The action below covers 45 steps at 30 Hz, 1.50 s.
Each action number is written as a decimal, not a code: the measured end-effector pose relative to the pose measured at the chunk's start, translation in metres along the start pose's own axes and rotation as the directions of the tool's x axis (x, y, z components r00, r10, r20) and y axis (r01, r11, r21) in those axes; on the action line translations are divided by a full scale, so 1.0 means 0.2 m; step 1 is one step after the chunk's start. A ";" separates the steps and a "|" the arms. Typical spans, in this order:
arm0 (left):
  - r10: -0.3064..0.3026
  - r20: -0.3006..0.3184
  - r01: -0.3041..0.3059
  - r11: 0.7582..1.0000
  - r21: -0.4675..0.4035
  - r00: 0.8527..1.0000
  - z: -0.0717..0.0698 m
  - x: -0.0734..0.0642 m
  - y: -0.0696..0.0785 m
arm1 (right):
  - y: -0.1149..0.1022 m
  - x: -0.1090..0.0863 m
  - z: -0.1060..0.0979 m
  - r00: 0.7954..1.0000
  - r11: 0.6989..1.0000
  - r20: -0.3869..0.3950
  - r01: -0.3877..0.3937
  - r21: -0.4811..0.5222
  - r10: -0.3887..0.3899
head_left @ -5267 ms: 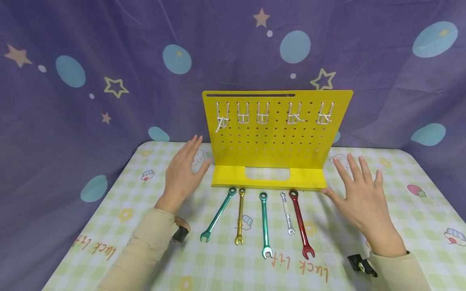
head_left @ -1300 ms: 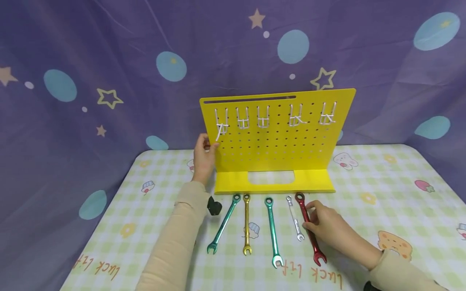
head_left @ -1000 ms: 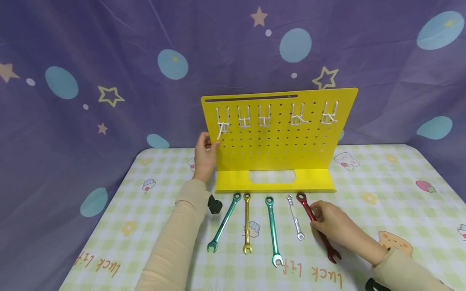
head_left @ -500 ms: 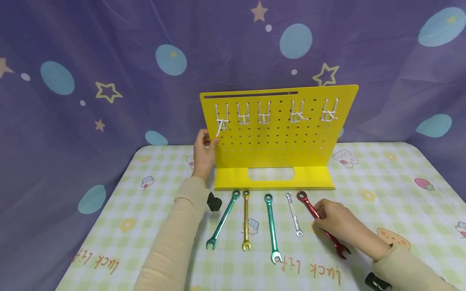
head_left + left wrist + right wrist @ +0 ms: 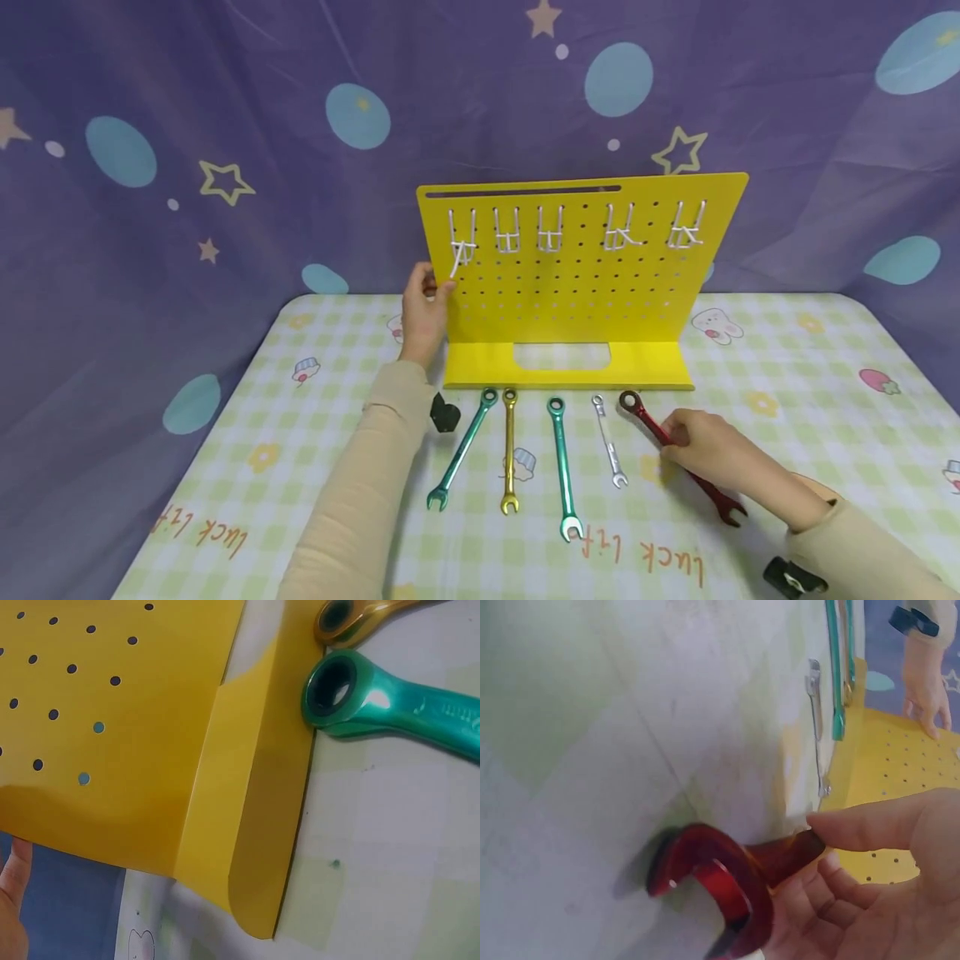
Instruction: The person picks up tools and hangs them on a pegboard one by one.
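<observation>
My left hand (image 5: 425, 321) grips the left edge of a yellow pegboard (image 5: 570, 329), thumb at its front face and fingers partly hidden behind. The right hand (image 5: 708, 450) pinches a red ratcheting combination wrench (image 5: 651, 425) around its middle. In the right wrist view this wrench's open end (image 5: 750, 900) points toward the camera, close over the tablecloth. Left of it lie a small silver wrench (image 5: 609, 446), a larger green wrench (image 5: 562, 467), a gold wrench (image 5: 509, 454) and another green wrench (image 5: 461, 454), their ring ends toward the board.
Several white wire hooks (image 5: 550, 237) hang in a row along the board's upper part, holding nothing. The board's base (image 5: 480, 371) rests on a green checked tablecloth (image 5: 330, 458). A purple patterned curtain (image 5: 480, 100) hangs behind the table.
Both hands were spread open over the table; the left now holds the board's edge. The right took hold of the red wrench, whose open end has swung out to the right.
</observation>
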<state>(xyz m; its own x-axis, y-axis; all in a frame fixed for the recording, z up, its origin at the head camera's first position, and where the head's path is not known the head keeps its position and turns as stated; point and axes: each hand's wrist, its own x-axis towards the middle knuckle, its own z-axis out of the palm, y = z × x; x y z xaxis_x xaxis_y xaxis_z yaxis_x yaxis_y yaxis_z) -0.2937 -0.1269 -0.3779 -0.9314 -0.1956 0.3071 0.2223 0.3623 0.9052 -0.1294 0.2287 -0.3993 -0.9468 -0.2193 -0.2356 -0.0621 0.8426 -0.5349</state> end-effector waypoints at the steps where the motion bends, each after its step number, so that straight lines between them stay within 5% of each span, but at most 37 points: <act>1: 0.000 -0.002 0.000 1.000 0.001 1.000 0.00 0.00 0.00 | 0.00 0.00 -0.01 1.000 1.000 -0.002 0.005 0.011 -0.005; 13: -0.012 -0.009 0.013 1.000 0.011 1.000 0.00 -0.01 -0.01 | 0.03 -0.04 -0.08 0.998 0.985 -0.064 0.040 0.167 -0.030; 45: -0.019 -0.018 0.019 1.000 -0.006 1.000 0.00 -0.01 0.00 | -0.04 0.00 -0.26 0.961 0.962 -0.264 0.147 0.229 -0.083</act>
<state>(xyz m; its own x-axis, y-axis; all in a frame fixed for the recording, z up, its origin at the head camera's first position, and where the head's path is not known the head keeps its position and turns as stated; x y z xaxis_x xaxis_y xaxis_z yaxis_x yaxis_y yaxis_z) -0.2908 -0.1269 -0.3783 -0.9302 -0.2187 0.2948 0.2064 0.3526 0.9127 -0.1448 0.2484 -0.3522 -0.9880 -0.1513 0.0325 -0.1261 0.6660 -0.7352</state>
